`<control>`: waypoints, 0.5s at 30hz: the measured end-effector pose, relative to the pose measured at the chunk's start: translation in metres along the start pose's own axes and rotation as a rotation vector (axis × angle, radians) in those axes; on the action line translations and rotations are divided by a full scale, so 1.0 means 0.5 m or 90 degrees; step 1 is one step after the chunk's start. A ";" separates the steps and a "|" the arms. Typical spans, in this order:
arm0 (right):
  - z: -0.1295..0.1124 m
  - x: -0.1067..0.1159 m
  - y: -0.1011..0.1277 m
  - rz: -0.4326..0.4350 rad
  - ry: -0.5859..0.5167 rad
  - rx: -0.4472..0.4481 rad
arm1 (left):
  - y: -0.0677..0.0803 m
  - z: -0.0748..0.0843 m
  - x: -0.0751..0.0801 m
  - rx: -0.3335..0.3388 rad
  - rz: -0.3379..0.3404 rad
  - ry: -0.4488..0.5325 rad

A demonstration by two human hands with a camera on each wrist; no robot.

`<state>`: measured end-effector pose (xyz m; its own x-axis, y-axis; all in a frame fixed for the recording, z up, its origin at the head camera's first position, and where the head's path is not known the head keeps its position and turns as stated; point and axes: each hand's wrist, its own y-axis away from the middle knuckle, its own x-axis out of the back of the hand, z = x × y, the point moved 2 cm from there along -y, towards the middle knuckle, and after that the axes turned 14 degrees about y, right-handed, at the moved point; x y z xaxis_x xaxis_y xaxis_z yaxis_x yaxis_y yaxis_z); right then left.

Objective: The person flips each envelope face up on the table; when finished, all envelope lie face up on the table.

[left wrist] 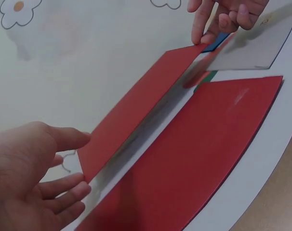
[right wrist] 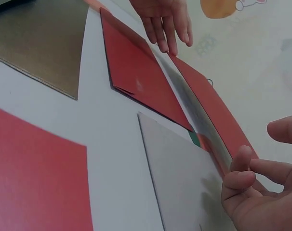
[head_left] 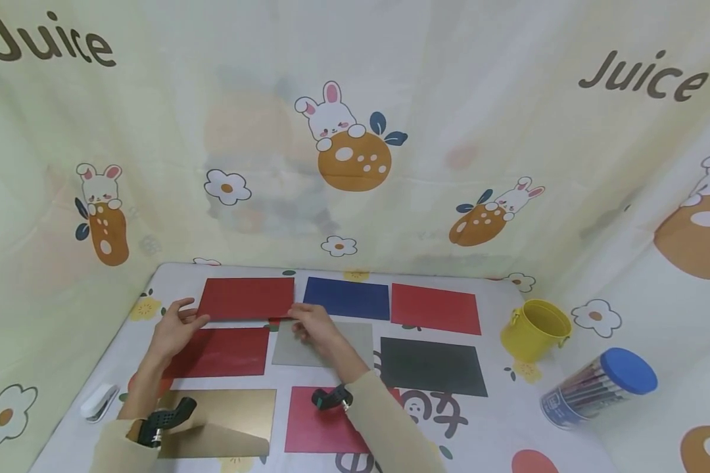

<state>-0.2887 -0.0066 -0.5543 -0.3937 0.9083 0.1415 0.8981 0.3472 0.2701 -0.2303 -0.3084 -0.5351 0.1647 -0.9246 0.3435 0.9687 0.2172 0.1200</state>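
Held raised in a curtained corner

Holding a dark red card [head_left: 248, 298] over the back left of a white printed tablecloth [head_left: 479, 440], tilted, with shadow beneath. Touching its left end with the spread, straightish fingers of the left hand [head_left: 175, 332]. Seemingly pinching its right corner with the right hand [head_left: 316, 326], though partly hidden. Laid nearby: a second red card [head_left: 225, 351], a blue card [head_left: 349, 299], a grey card [head_left: 290, 355], a gold card [head_left: 231, 414]. Standing at right: a yellow bucket [head_left: 525, 338] and a blue-lidded tub [head_left: 597, 391]. Backed by a cream curtain [head_left: 260, 39] printed with rabbits, flowers and "Juice".
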 end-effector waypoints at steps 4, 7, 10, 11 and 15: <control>0.001 0.024 0.007 0.013 0.020 0.016 | 0.000 0.017 -0.014 -0.016 -0.008 0.018; 0.000 0.047 0.015 0.026 0.038 0.024 | 0.002 0.032 -0.029 -0.029 -0.016 0.033; -0.001 0.072 0.026 0.038 0.049 0.027 | 0.007 0.048 -0.048 -0.042 -0.029 0.044; 0.000 0.080 0.029 0.043 0.048 0.026 | 0.009 0.053 -0.055 -0.047 -0.033 0.047; 0.004 0.115 0.043 0.071 0.053 0.028 | 0.013 0.066 -0.084 -0.068 -0.051 0.061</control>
<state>-0.2915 0.0535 -0.5424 -0.3042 0.9199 0.2475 0.9441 0.2565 0.2070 -0.2370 -0.2580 -0.5182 0.0981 -0.9643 0.2459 0.9929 0.1117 0.0416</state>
